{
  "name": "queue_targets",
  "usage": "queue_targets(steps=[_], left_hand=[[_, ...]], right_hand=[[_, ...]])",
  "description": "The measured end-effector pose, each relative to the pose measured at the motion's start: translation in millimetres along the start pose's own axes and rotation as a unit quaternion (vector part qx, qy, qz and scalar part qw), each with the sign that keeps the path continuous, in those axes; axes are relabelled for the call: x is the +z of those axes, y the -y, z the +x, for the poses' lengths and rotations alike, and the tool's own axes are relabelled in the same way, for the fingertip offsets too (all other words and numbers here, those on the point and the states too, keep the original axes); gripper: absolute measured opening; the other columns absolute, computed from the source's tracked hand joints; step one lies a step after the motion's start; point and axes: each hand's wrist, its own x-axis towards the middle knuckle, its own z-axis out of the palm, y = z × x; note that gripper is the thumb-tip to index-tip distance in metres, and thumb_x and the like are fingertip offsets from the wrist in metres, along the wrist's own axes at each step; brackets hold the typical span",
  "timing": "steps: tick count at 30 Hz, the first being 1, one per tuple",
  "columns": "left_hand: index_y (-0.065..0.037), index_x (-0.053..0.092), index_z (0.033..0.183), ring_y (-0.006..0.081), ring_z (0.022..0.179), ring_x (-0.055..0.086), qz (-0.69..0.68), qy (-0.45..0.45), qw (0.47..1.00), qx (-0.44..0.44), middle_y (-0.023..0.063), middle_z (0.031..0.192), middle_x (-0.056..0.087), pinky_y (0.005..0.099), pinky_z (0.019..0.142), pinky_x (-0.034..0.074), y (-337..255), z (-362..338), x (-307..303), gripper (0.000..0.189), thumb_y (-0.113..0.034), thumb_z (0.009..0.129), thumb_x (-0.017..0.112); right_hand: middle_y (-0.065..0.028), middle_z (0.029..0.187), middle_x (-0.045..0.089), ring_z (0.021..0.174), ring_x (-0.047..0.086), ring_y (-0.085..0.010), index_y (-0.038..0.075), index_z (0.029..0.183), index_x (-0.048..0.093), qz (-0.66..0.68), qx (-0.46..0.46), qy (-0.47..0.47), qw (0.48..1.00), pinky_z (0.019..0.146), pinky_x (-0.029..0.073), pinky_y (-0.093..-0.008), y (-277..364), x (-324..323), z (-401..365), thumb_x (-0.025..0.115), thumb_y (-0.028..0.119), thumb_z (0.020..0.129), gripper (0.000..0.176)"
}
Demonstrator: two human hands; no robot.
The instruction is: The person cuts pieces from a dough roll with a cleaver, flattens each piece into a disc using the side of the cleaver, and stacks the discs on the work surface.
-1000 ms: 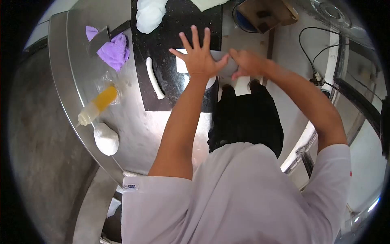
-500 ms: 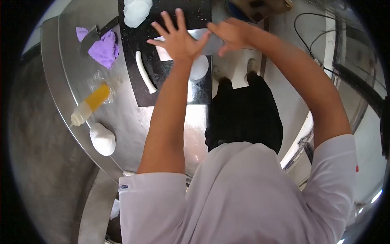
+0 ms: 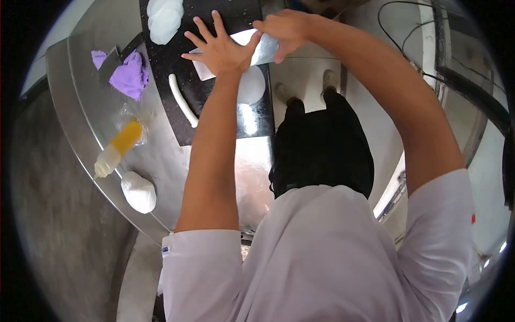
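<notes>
A broad shiny metal blade (image 3: pixel 265 50), like a cleaver's, lies flat over the black board (image 3: pixel 161 64). My left hand (image 3: pixel 222 53) rests on top of it with fingers spread wide. At the blade's right end my right hand (image 3: pixel 287 32) is closed around the cleaver; its handle is hidden in my grip. Whatever is under the blade cannot be seen. Just below it, a thin round white dough sheet (image 3: pixel 252 86) lies on the board. Left of my left forearm sits a slim white dough roll (image 3: pixel 182 101). A larger white dough lump (image 3: pixel 164 21) is at the board's far left.
On the steel counter (image 3: pixel 166 166), a second dark-handled blade (image 3: pixel 111 63) leans over a purple cloth (image 3: pixel 130 78). Nearer me lie a squeeze bottle of yellow liquid (image 3: pixel 126 138) and a white wrapped lump (image 3: pixel 138 192). The floor (image 3: pixel 308 72) shows beyond the board's right edge.
The right hand has swung farther from my body, turning the blade slightly. My left hand stays spread on it. The whole view has shifted a little, so the board appears farther left.
</notes>
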Motion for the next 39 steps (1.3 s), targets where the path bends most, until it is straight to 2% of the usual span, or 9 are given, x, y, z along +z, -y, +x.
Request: queue_targets(steps=[2,6,10,13,18,20,29,31,39], left_hand=[[-0.024,0.029,0.162,0.0546,0.153,0.005,0.011,0.035,0.998,0.044,0.0221,0.169,0.015,0.0833,0.110,0.005,1,-7,-1,0.118,-0.089,0.069,0.061],[-0.024,0.027,0.163,0.0545,0.153,0.005,0.013,0.054,0.995,0.082,0.0223,0.169,0.014,0.0854,0.107,0.004,-4,-14,-1,0.118,-0.087,0.070,0.063],[-0.023,0.026,0.163,0.0537,0.153,0.010,0.031,0.023,0.998,0.045,0.0226,0.168,0.016,0.0835,0.109,0.009,-3,13,-1,0.119,-0.086,0.069,0.064],[-0.022,0.023,0.164,0.0504,0.154,0.009,0.053,0.053,0.993,0.089,0.0214,0.169,0.014,0.0813,0.111,0.010,6,22,-11,0.120,-0.086,0.071,0.064],[-0.023,0.021,0.165,0.0529,0.153,0.009,0.048,0.074,0.990,0.114,0.0207,0.169,0.015,0.0836,0.108,0.011,-7,-12,-9,0.116,-0.082,0.075,0.064],[-0.023,0.022,0.164,0.0531,0.152,0.013,0.025,0.033,0.993,0.109,0.0206,0.169,0.017,0.0838,0.108,0.013,-8,3,-5,0.114,-0.082,0.075,0.064],[-0.029,0.027,0.163,0.0480,0.154,0.015,-0.002,0.092,0.962,0.255,0.0147,0.171,0.016,0.0838,0.107,0.012,30,-28,-16,0.110,-0.081,0.073,0.064],[-0.029,0.028,0.163,0.0470,0.154,0.016,-0.013,0.095,0.961,0.259,0.0143,0.170,0.017,0.0844,0.106,0.012,31,-15,-16,0.110,-0.081,0.073,0.064],[-0.031,0.031,0.161,0.0466,0.153,0.019,-0.050,0.055,0.948,0.309,0.0148,0.168,0.023,0.0810,0.110,0.015,36,24,-18,0.111,-0.078,0.069,0.070]], right_hand=[[-0.0247,0.102,0.069,0.100,0.067,-0.0445,0.003,0.129,0.048,0.130,0.065,0.109,0.983,0.084,0.054,-0.0508,21,-6,-10,0.094,0.045,0.063,0.091],[-0.0255,0.102,0.069,0.104,0.066,-0.0446,0.003,0.129,0.048,0.168,0.068,0.018,0.983,0.087,0.052,-0.0505,18,39,-33,0.093,0.049,0.063,0.092],[-0.0257,0.107,0.065,0.105,0.063,-0.0447,0.003,0.129,0.049,0.089,0.071,0.124,0.986,0.087,0.053,-0.0491,6,-11,3,0.088,0.057,0.068,0.091],[-0.0265,0.107,0.065,0.105,0.064,-0.0433,0.000,0.129,0.050,0.137,0.057,-0.016,0.989,0.088,0.054,-0.0480,26,15,-10,0.087,0.058,0.069,0.091],[-0.0266,0.102,0.070,0.098,0.070,-0.0445,-0.007,0.124,0.054,0.198,0.105,0.058,0.973,0.087,0.057,-0.0477,30,29,-39,0.091,0.048,0.067,0.087],[-0.0269,0.104,0.069,0.100,0.070,-0.0443,-0.008,0.124,0.053,0.135,0.031,-0.048,0.989,0.085,0.057,-0.0485,15,30,-31,0.091,0.047,0.068,0.087],[-0.0259,0.093,0.067,0.092,0.068,-0.0453,-0.008,0.119,0.049,0.244,0.102,0.091,0.960,0.081,0.056,-0.0457,60,44,-43,0.092,0.038,0.069,0.081],[-0.0275,0.093,0.066,0.089,0.068,-0.0478,-0.009,0.119,0.048,0.241,0.058,-0.071,0.966,0.079,0.056,-0.0465,65,69,-40,0.092,0.039,0.069,0.082],[-0.0296,0.098,0.065,0.098,0.068,-0.0465,-0.009,0.121,0.048,0.168,0.140,0.026,0.975,0.081,0.056,-0.0488,60,18,-17,0.089,0.052,0.069,0.089]])
